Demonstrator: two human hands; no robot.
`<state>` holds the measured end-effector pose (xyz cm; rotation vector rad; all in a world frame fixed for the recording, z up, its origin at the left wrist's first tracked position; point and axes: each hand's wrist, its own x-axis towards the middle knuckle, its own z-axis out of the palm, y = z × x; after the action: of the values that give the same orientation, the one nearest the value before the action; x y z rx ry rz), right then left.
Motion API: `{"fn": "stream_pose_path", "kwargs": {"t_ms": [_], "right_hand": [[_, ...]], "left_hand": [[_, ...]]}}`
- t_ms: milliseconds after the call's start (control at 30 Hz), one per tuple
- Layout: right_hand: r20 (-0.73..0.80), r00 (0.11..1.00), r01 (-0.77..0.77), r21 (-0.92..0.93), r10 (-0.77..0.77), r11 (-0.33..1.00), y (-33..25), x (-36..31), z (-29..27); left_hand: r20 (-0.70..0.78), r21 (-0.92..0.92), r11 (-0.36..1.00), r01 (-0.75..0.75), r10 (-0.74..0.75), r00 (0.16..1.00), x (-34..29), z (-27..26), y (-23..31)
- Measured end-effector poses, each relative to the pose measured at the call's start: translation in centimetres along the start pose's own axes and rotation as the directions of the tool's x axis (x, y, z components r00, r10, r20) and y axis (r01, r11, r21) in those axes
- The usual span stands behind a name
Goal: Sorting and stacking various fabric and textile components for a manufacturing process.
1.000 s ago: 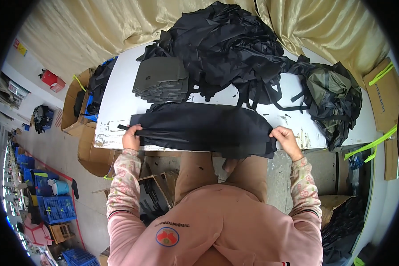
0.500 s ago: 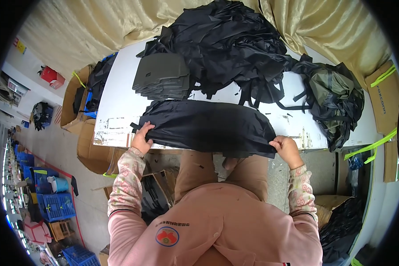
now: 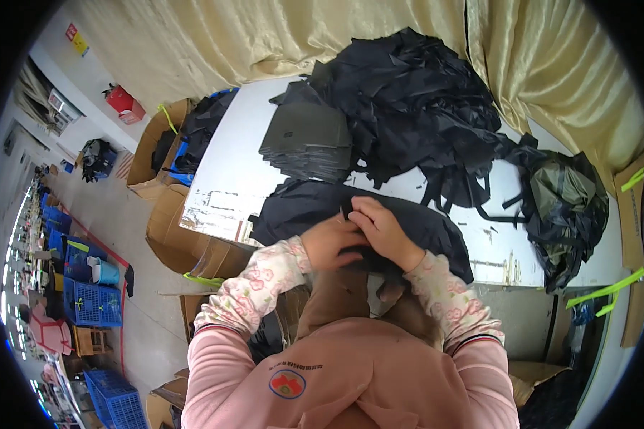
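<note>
A long piece of black fabric (image 3: 429,232) lies across the front edge of the white table, its near side hanging over toward my lap. My left hand (image 3: 329,243) and my right hand (image 3: 383,227) meet over its middle. The right hand's fingers are curled closed on the black material, and a short dark strip stands up by its fingertips. My left hand is closed around the fabric just under and beside the right one; its fingertips are partly covered and a little blurred. A stack of dark grey flat panels (image 3: 308,139) stands just behind the fabric.
Behind lies a big heap of black fabric (image 3: 415,100) with straps trailing forward. On the table's right sits a black and olive bundle (image 3: 565,196). Cardboard boxes (image 3: 182,232) stand left of the white table (image 3: 218,182); a gold curtain (image 3: 265,36) hangs behind.
My hands have left the fabric's two ends and come together over its middle. The fabric's near side has bunched up there. The view has shifted, so the table sits lower and further right.
</note>
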<state>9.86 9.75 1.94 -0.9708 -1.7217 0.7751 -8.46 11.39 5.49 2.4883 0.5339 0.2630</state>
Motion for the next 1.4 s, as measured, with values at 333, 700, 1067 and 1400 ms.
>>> {"fn": "stream_pose_path", "kwargs": {"t_ms": [333, 700, 1067, 1400], "right_hand": [[0.02, 0.93, -0.346, 0.39, 0.368, 0.853, -0.3, -0.1, -0.7], [0.075, 0.892, -0.425, 0.474, 0.446, 0.771, -0.2, 0.5, -0.8], [0.051, 0.983, -0.172, 0.561, 0.174, 0.81, 0.2, 5.3, 0.3], [0.154, 0.974, -0.221, 0.502, 0.165, 0.836, -2.4, 8.4, 0.9]], "left_hand": [[-0.487, 0.341, 0.606, 0.719, -0.54, 0.687, -0.4, -9.5, -17.2], [-0.298, 0.324, 0.65, 0.687, -0.619, 0.726, 0.9, -11.3, -20.6], [-0.651, -0.378, 0.914, 0.149, -0.376, 0.66, -0.9, -12.3, -12.5], [-0.654, -0.565, 0.824, -0.051, -0.409, 0.636, -1.2, -7.9, -3.8]]}}
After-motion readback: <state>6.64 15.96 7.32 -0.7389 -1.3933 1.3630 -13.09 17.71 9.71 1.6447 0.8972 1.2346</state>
